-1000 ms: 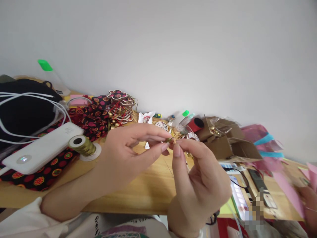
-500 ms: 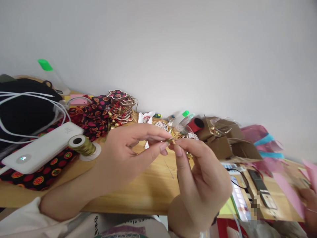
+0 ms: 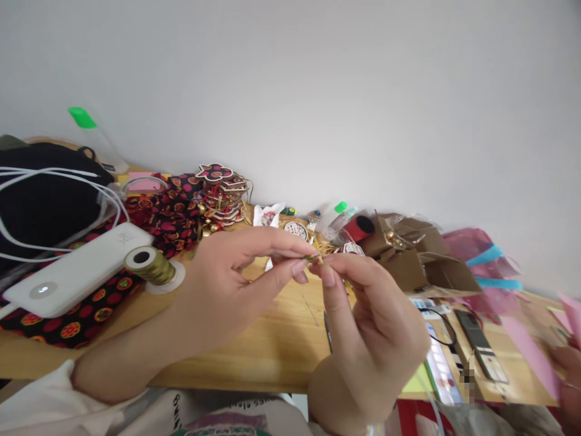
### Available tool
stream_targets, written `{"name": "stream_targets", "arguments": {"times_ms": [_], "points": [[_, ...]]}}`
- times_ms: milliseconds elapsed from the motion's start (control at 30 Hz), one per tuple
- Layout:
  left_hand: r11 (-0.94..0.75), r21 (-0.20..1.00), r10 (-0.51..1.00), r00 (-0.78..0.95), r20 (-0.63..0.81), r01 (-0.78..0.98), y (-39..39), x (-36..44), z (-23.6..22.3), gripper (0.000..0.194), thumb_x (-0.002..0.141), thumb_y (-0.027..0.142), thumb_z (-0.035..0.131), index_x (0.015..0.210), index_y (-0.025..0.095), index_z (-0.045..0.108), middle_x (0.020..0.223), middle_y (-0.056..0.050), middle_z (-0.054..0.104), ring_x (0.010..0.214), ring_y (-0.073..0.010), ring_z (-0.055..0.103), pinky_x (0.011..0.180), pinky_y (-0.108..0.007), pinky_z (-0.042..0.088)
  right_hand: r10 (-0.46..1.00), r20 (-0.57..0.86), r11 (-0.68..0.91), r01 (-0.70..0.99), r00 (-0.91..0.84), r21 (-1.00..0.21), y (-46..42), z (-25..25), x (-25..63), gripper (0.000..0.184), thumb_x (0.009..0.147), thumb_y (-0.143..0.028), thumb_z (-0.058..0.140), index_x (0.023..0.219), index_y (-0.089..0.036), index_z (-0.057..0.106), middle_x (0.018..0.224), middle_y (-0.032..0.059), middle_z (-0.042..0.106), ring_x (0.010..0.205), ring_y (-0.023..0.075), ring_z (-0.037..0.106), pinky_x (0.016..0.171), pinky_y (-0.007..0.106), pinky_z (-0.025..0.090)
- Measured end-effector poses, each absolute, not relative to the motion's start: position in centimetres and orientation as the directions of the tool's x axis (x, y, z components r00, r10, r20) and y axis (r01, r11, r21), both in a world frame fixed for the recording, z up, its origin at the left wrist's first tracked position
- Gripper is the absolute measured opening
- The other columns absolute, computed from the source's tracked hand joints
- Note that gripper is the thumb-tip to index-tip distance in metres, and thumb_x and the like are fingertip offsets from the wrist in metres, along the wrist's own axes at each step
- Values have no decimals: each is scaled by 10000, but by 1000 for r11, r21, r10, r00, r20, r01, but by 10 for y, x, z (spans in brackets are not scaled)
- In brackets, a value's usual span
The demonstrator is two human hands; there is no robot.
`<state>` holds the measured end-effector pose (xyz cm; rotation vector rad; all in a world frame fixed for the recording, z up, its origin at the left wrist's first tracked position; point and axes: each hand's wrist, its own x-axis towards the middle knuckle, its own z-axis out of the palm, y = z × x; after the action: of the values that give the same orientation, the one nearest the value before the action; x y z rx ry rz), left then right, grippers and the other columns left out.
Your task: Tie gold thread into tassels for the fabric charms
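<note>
My left hand (image 3: 247, 278) and my right hand (image 3: 372, 321) meet fingertip to fingertip above the wooden table. Between them is a tiny olive-gold piece of cord (image 3: 314, 259), pinched from both sides by thumb and forefinger; most of it is covered by the fingertips. On the table below lies a thin needle-like pin (image 3: 310, 310). Left of my left wrist, a spool of olive thread (image 3: 158, 271) rests on its white flange. Behind my hands sit a round printed charm (image 3: 296, 230) and a small white packet (image 3: 267, 215).
A white power bank (image 3: 82, 269) with white cables lies on patterned fabric (image 3: 104, 309) at left. Stacked charms (image 3: 220, 194) stand near the wall. Brown cardboard boxes (image 3: 408, 260), pink netting (image 3: 476, 248) and a dark phone (image 3: 481, 345) are at right. Another person's hand (image 3: 565, 360) shows at the right edge.
Both hands keep the same pinch on the cord. My right hand has shifted very slightly to the right, and the camera view has barely moved.
</note>
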<state>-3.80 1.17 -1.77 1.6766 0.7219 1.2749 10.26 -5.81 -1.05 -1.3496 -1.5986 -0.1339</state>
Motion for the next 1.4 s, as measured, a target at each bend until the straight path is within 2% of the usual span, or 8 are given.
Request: {"name": "stream_targets", "arguments": {"times_ms": [200, 367, 800, 1000, 1100, 1267, 1333, 1400], "points": [[-510, 860, 812, 314, 491, -25, 12, -39, -19, 195, 832, 116, 668, 900, 285, 740, 826, 78, 791, 703, -129, 748, 687, -198, 626, 682, 721, 396, 767, 122, -505, -57, -11, 103, 188, 886, -43, 596, 964, -204, 653, 863, -23, 704, 785, 94, 659, 708, 211, 543], [-579, 815, 776, 303, 554, -9, 13, -39, -19, 212, 823, 98, 679, 909, 284, 734, 826, 101, 787, 703, -96, 742, 690, -149, 612, 682, 721, 415, 748, 122, -519, -56, -11, 103, 195, 873, -20, 597, 959, -185, 653, 864, -31, 699, 798, 73, 650, 734, 185, 538], [-658, 753, 719, 295, 629, 0, 16, -38, -22, 201, 835, 95, 680, 927, 268, 728, 811, 89, 789, 685, -85, 739, 694, -125, 602, 669, 735, 419, 759, 113, -498, -56, -11, 103, 180, 870, -19, 606, 952, -172, 654, 861, -40, 694, 801, 54, 638, 758, 162, 535], [-636, 772, 732, 305, 609, -15, 16, -39, -24, 221, 833, 88, 675, 930, 279, 732, 810, 96, 786, 683, -79, 738, 694, -114, 593, 662, 741, 410, 774, 112, -483, -55, -10, 104, 171, 872, -31, 611, 948, -179, 655, 857, -39, 698, 792, 57, 640, 740, 166, 532], [-537, 837, 773, 336, 538, -106, 17, -39, -23, 231, 820, 78, 679, 918, 278, 739, 846, 85, 787, 693, -82, 737, 662, -113, 588, 676, 721, 382, 762, 155, -522, -56, -14, 104, 159, 881, -55, 616, 935, -199, 655, 826, -42, 689, 750, 69, 643, 680, 189, 524], [-74, 943, 800, 546, 251, -325, 23, -38, -18, 147, 819, 104, 667, 871, 228, 727, 656, 60, 748, 537, -96, 694, 510, -147, 556, 657, 656, 292, 676, 372, -676, -58, -22, 107, 281, 913, -124, 600, 1157, -263, 584, 853, -25, 648, 683, 104, 634, 588, 249, 516], [71, 931, 775, 608, 174, -357, 25, -38, -18, 123, 820, 106, 669, 849, 217, 713, 694, 52, 764, 538, -84, 688, 526, -142, 551, 668, 653, 295, 679, 357, -672, -59, -21, 109, 280, 919, -118, 573, 1156, -266, 587, 870, -14, 650, 702, 119, 633, 598, 274, 516], [150, 919, 749, 649, 135, -364, 26, -38, -19, 104, 828, 114, 669, 841, 211, 705, 761, 40, 781, 563, -75, 690, 540, -134, 543, 706, 648, 304, 705, 285, -641, -59, -17, 109, 239, 915, -86, 546, 1059, -251, 643, 845, -15, 658, 715, 123, 631, 627, 284, 523]]}}
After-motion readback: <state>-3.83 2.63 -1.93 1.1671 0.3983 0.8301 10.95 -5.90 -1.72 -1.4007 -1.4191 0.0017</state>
